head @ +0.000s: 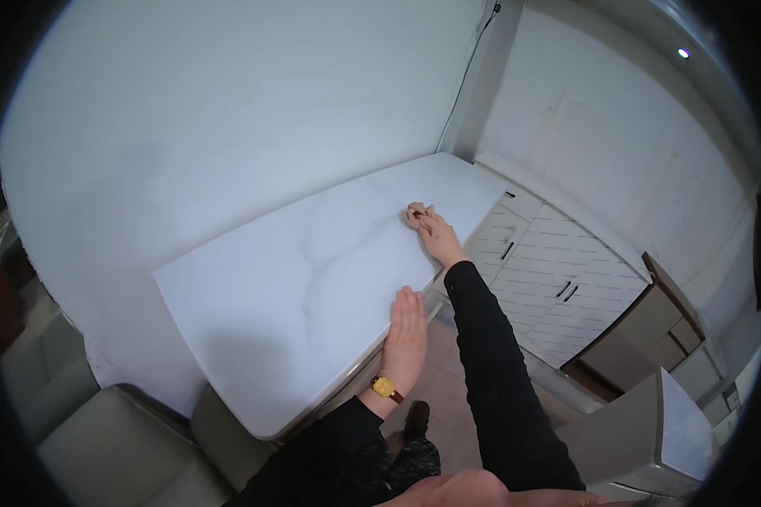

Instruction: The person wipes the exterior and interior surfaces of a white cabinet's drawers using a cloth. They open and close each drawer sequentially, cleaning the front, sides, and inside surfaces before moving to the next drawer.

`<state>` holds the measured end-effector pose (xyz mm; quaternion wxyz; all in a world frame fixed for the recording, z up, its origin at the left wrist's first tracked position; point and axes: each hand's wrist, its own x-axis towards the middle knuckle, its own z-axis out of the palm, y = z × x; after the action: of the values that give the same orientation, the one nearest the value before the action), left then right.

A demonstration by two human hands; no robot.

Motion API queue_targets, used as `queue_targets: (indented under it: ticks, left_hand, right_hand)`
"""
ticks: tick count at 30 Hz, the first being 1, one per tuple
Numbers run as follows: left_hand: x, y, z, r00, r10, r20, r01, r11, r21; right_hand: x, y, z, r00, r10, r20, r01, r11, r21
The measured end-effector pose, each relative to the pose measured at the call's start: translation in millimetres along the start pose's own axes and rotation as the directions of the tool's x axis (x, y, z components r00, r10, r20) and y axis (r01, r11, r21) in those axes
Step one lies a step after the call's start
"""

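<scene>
A white table with grey marble veining (241, 291) stretches before me, its long far side along a pale wall. My right hand (439, 239) reaches out over the tabletop, fingers closed on a crumpled pinkish-brown cloth (418, 214). The cloth rests against the surface toward the table's far right end. Nearer to me, my left hand (407, 339) lies flat at the table's near edge, holding nothing, its fingers straight. A gold-faced watch with a brown strap (385, 388) is on the left wrist.
Grey padded seats (127, 443) stand at lower left, partly under the table. Right of the table is a low white cabinet with black handles (561, 272). Beyond it stands a brown cabinet (647, 329). A grey cabinet with a pale top (634, 424) is at lower right.
</scene>
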<state>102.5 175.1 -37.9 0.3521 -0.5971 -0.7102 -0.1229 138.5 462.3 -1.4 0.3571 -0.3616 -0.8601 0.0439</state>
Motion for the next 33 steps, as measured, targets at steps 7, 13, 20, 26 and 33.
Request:
queue_targets:
  ticks: [7,13,20,26,33]
  left_hand:
    - [-1,-4,-6,0.999,0.032,0.043,-0.034,0.999,0.035]
    - [-1,0,-1,0.999,0.034,0.024,-0.034,0.999,0.009]
    - [-20,-6,0,0.992,0.026,-0.126,-0.092,0.831,-0.549]
    - [-85,-38,-66,0.969,-0.113,-0.221,-0.109,0.608,-0.787]
    - [-113,-95,-121,0.924,-0.221,-0.312,-0.019,0.788,-0.615]
  right_hand:
    - [-5,-8,3,0.994,-0.104,-0.047,0.102,0.994,-0.041]
    - [-34,-29,-15,0.986,-0.164,0.014,0.161,0.977,0.143]
    - [-76,-80,-30,0.958,-0.282,0.044,0.223,0.836,0.501]
    - [-130,-130,-37,0.929,-0.352,-0.113,0.369,0.872,0.321]
    - [-192,-241,-45,0.867,-0.484,-0.115,0.477,0.745,0.467]
